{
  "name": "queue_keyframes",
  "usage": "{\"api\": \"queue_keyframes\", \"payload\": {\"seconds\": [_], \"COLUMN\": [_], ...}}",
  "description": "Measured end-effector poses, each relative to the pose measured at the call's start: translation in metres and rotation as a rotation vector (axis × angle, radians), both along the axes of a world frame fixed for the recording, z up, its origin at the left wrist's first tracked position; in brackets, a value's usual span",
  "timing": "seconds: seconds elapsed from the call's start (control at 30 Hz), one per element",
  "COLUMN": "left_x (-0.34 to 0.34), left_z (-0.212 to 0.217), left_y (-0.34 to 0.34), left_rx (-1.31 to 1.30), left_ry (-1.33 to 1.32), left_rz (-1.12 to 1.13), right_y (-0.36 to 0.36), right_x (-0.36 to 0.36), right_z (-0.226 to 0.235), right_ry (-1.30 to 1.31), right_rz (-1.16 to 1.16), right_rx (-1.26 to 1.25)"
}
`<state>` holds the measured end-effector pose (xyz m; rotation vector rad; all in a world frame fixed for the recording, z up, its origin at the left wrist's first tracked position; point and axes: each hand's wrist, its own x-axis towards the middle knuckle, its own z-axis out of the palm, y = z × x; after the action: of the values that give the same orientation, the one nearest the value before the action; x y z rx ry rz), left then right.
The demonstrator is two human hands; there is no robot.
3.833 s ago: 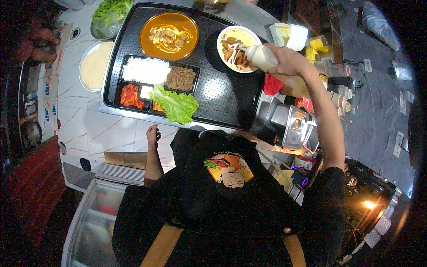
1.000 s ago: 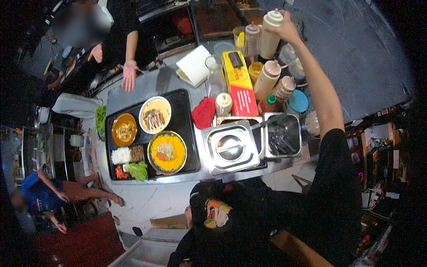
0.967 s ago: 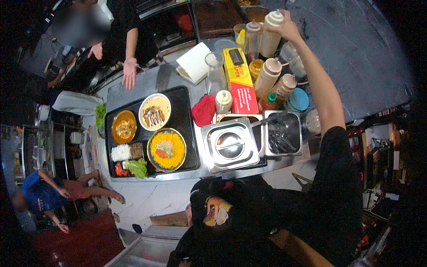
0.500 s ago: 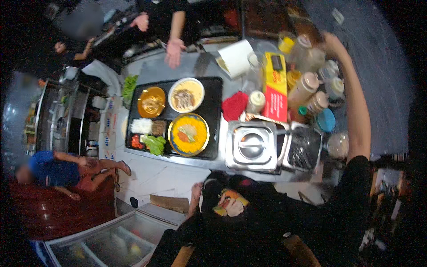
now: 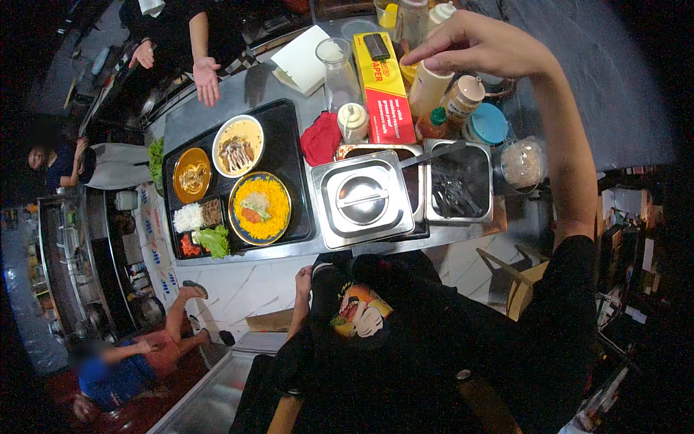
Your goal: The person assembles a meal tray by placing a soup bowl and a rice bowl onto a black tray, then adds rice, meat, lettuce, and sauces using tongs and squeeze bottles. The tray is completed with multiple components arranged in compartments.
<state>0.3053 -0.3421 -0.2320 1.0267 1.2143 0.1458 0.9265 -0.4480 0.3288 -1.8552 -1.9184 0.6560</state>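
Note:
My right hand (image 5: 481, 50) is stretched out above a cluster of sauce bottles, its fingers extended leftward and nothing visible in them. A beige squeeze bottle (image 5: 430, 90) stands just under its thumb, and a second squeeze bottle (image 5: 465, 100) stands beside that. A small bottle with a green cap (image 5: 434, 124) is in front of them. My left hand (image 5: 303, 281) hangs low by my side, below the counter's front edge; its fingers are mostly hidden. A yellow and red wrap-paper box (image 5: 383, 90) lies left of the bottles, with a small dark object on it.
A black tray (image 5: 295, 217) on the counter holds a bowl of yellow rice (image 5: 275, 210), a creamy bowl (image 5: 235, 165), an orange bowl (image 5: 191, 192) and a divided dish. A lidded steel pan (image 5: 340, 224) is nearer. Across the counter, another person's hand (image 5: 207, 81) is held palm open.
My right hand has come in from the far right corner to over the bottles. The view has turned, so the tray appears further left. The other person's hands remain held out.

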Motion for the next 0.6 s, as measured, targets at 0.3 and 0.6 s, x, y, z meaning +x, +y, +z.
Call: {"api": "queue_keyframes", "payload": {"seconds": [0.3, 0.6], "left_x": [-0.003, 0.04], "left_z": [0.024, 0.142], "left_y": [-0.012, 0.03], "left_rx": [0.112, 0.225], "left_ry": [0.253, 0.335], "left_rz": [-0.115, -1.005], "right_y": [-0.119, -0.105], "right_x": [-0.069, -0.102], "right_z": [-0.069, -0.247], "right_ry": [0.14, -0.26], "right_rz": [-0.449, -0.466], "right_rx": [-0.324, -0.776]}}
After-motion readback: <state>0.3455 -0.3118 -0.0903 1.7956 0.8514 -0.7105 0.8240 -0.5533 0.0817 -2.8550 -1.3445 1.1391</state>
